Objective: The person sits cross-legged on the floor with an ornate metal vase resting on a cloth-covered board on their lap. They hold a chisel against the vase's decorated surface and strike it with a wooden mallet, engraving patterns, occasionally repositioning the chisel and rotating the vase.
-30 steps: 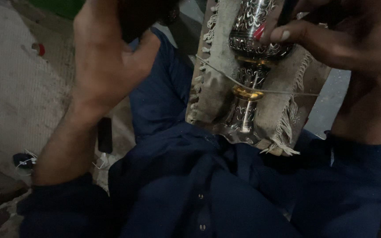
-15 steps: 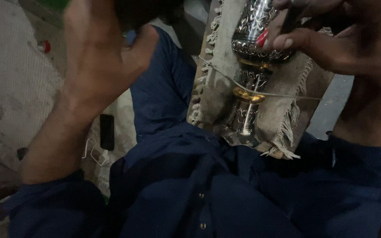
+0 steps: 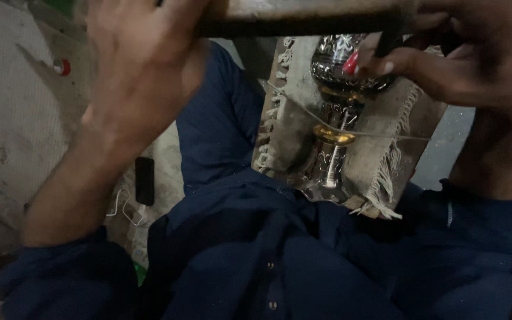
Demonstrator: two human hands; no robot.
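Silver goblet (image 3: pixel 342 89), under right fingers (image 3: pixel 386 62) (touching)

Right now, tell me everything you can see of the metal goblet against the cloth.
The goblet looks like embossed silver metal: a patterned bowl on top, a gold ring partway down a ribbed stem, and a shiny foot near the lap. It stands roughly upright against a frayed beige cloth on a board. A thin cord crosses the stem. The right hand holds the bowl; its rim is hidden.
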